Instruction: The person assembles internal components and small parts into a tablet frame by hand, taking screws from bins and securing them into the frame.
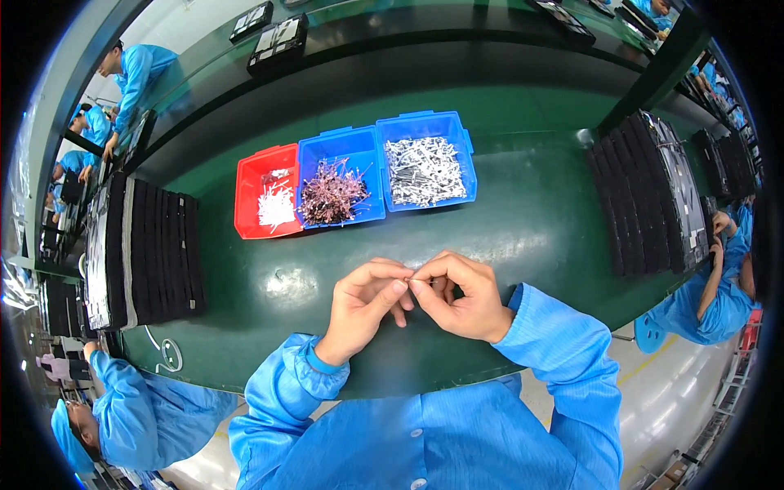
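Observation:
Above the near part of the green table, my left hand [369,306] and my right hand [464,296] meet at the fingertips. Each one pinches with thumb and forefinger. Between them is something tiny, perhaps reddish, too small to make out. Beyond the hands stand three bins side by side. The red bin [245,196] holds thin white sticks or tubes [276,204]. In the middle blue bin [371,155] lies a tangle of small reddish-brown wired parts [333,194]. The right blue bin [425,122] is filled with white and grey small parts [425,170].
A stack of black trays [159,249] stands at the table's left, beside a white cable loop [169,356]. Another black tray stack [649,196] is at the right. A dark raised shelf [367,61] runs behind the bins. People in blue [139,408] sit on both sides.

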`<state>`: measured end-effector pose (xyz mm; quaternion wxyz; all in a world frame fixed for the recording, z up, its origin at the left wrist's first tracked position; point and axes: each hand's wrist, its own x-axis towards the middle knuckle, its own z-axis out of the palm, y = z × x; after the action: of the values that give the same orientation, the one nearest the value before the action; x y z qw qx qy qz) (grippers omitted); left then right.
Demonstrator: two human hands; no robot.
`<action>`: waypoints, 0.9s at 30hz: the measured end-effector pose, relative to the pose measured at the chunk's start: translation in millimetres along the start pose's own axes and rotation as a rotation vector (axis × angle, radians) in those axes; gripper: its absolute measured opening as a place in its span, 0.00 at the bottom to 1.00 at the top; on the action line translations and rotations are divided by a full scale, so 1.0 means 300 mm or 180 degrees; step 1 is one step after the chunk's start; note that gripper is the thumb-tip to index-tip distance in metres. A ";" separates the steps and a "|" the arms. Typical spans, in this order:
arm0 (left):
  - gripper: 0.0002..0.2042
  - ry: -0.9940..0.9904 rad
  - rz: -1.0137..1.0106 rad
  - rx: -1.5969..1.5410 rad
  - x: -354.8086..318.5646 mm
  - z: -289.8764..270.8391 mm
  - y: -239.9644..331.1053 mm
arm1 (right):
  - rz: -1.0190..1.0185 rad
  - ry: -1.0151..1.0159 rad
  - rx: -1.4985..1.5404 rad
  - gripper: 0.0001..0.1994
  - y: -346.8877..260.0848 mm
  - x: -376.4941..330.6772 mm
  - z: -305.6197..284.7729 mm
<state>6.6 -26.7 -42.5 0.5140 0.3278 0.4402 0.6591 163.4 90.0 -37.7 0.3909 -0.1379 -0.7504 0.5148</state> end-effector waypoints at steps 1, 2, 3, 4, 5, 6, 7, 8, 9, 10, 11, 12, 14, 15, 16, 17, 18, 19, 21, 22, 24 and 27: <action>0.08 -0.0006 -0.0003 0.0000 0.001 -0.005 -0.005 | 0.0001 0.0006 -0.0003 0.05 -0.001 0.001 0.002; 0.08 -0.0027 0.0051 0.0014 0.001 -0.010 -0.009 | -0.0021 0.0012 0.0052 0.05 -0.002 0.002 0.006; 0.08 -0.0048 0.0105 0.0029 0.002 -0.015 -0.011 | -0.0043 0.0019 0.0108 0.05 -0.003 0.003 0.008; 0.08 -0.0050 0.0103 0.0030 0.003 -0.017 -0.013 | -0.0043 0.0021 0.0109 0.05 -0.005 0.003 0.007; 0.08 -0.0042 0.0169 0.0061 0.003 -0.018 -0.014 | -0.0040 0.0001 0.0064 0.05 -0.008 0.004 0.005; 0.07 -0.0035 0.0236 0.0092 0.002 -0.019 -0.014 | -0.0038 -0.0020 0.0019 0.05 -0.010 0.005 0.005; 0.07 -0.0036 0.0234 0.0093 0.003 -0.017 -0.012 | -0.0037 -0.0018 0.0019 0.05 -0.009 0.006 0.004; 0.07 0.0042 0.0401 0.0394 0.003 -0.012 -0.007 | -0.0080 -0.0006 -0.0001 0.05 -0.007 0.007 0.004; 0.06 0.0121 0.0568 0.0695 0.003 -0.008 -0.002 | -0.0124 0.0005 -0.0020 0.05 -0.007 0.008 0.003; 0.06 0.0125 0.0567 0.0698 0.003 -0.007 0.002 | -0.0124 0.0004 -0.0016 0.05 -0.006 0.009 0.001; 0.06 0.0236 0.0860 0.1316 0.003 -0.006 0.007 | -0.0152 0.0012 -0.0063 0.05 -0.006 0.010 -0.004; 0.07 0.0350 0.1150 0.1936 0.003 -0.005 0.012 | -0.0181 0.0019 -0.0109 0.05 -0.007 0.010 -0.009; 0.06 0.0358 0.1550 0.2509 0.019 -0.005 0.028 | -0.0170 0.0034 -0.0145 0.05 -0.014 0.013 -0.019; 0.06 0.0360 0.1951 0.3076 0.024 -0.003 0.033 | -0.0158 0.0048 -0.0188 0.05 -0.015 0.013 -0.025; 0.06 0.0354 0.1955 0.3068 0.026 -0.002 0.037 | -0.0157 0.0052 -0.0198 0.05 -0.015 0.013 -0.029; 0.08 0.0381 0.2097 0.3342 0.028 0.001 0.038 | -0.0166 0.0080 -0.0269 0.06 -0.014 0.011 -0.035; 0.09 0.0407 0.2241 0.3605 0.029 0.005 0.038 | -0.0171 0.0108 -0.0351 0.06 -0.014 0.010 -0.043; 0.09 0.0375 0.2256 0.3548 0.032 0.003 0.040 | -0.0155 0.0127 -0.0410 0.06 -0.014 0.011 -0.049; 0.11 0.0335 0.2541 0.4084 0.039 -0.004 0.041 | -0.0173 0.0005 -0.1000 0.06 -0.020 0.007 -0.071; 0.11 0.0383 0.2598 0.4285 0.036 -0.010 0.039 | -0.0135 0.0069 -0.0869 0.06 -0.019 0.006 -0.069; 0.12 0.0462 0.2639 0.4397 0.036 -0.024 0.028 | -0.0037 0.0111 -0.0840 0.06 -0.010 0.013 -0.070; 0.11 0.0494 0.2389 0.4193 0.020 -0.013 0.050 | 0.0133 0.0087 -0.0805 0.06 -0.009 0.022 -0.062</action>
<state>-4.3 -22.9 -30.5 -0.0787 0.6472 0.6365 0.4120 173.1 105.2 -29.4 0.3698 -0.2087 -0.8009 0.4223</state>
